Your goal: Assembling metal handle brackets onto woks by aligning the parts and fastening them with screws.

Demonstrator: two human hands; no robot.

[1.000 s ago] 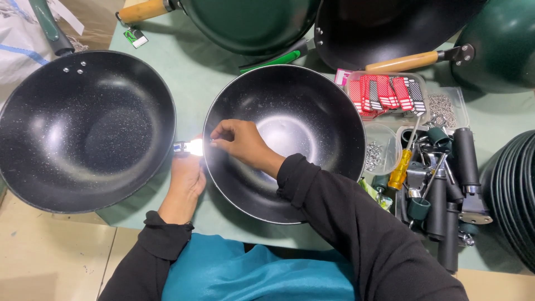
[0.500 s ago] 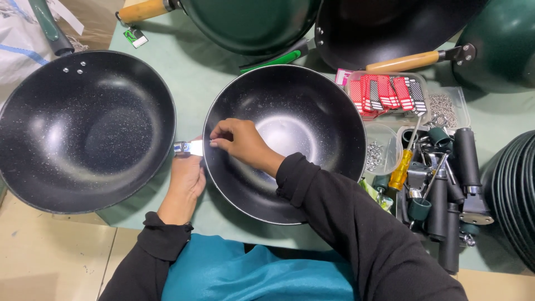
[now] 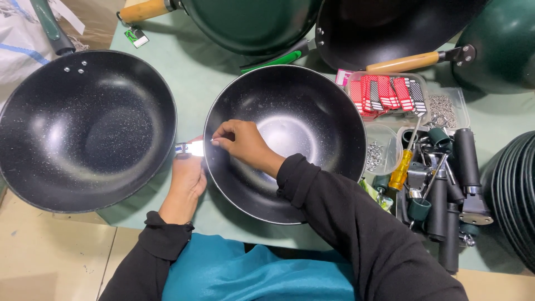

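A black speckled wok [image 3: 312,106] sits in front of me on the green mat. My right hand [image 3: 241,142] reaches inside it, fingertips pinched against the inner wall at its left rim; whether they hold a small fastener I cannot tell. My left hand [image 3: 188,174] is outside the same rim and holds a small shiny metal bracket [image 3: 190,148] against it. A second black wok [image 3: 83,128] without a handle lies to the left.
More woks with wooden handles [image 3: 409,61] line the far edge. To the right are a tray of red tags [image 3: 384,92], small containers of screws [image 3: 376,153], a yellow-handled screwdriver [image 3: 402,167], several dark handles [image 3: 465,161] and a stack of pans [image 3: 518,195].
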